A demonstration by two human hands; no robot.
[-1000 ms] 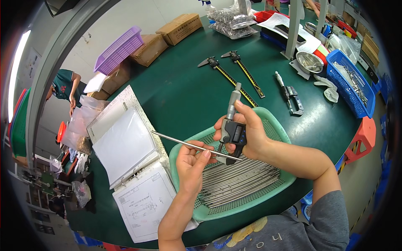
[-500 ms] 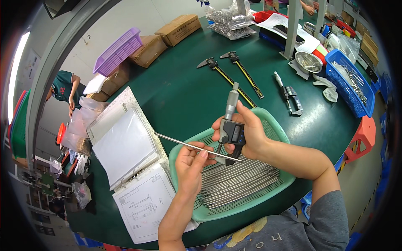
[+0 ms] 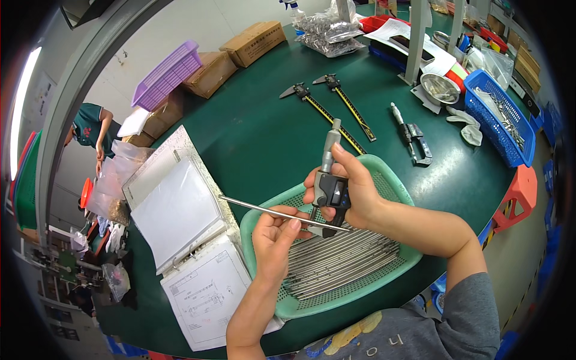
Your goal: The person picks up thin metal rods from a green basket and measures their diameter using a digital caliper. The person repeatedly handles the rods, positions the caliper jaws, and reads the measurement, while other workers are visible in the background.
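My left hand (image 3: 273, 243) pinches a thin metal rod (image 3: 252, 206) between thumb and fingers, the rod slanting down to the right. In my right hand (image 3: 363, 195) is a digital micrometer (image 3: 331, 191), its frame against the palm and its thimble pointing up, with my thumb beside the thimble. The rod's right part lies at the micrometer's jaw; whether the jaw faces touch it I cannot tell. Both hands are above a green plastic basket (image 3: 414, 201) holding many similar metal rods (image 3: 342, 267) laid side by side.
An open binder with a drawing (image 3: 204, 294) lies left of the basket. Beyond are two calipers (image 3: 336, 117) and another micrometer (image 3: 413, 135). A blue basket (image 3: 510, 153), a glove (image 3: 465, 126) and a metal bowl (image 3: 440, 89) stand right. Another person (image 3: 93, 129) is at far left.
My right thumb has shifted slightly up and left, closer to the micrometer's thimble. The rod has moved very little at the jaw. The view has shifted slightly.
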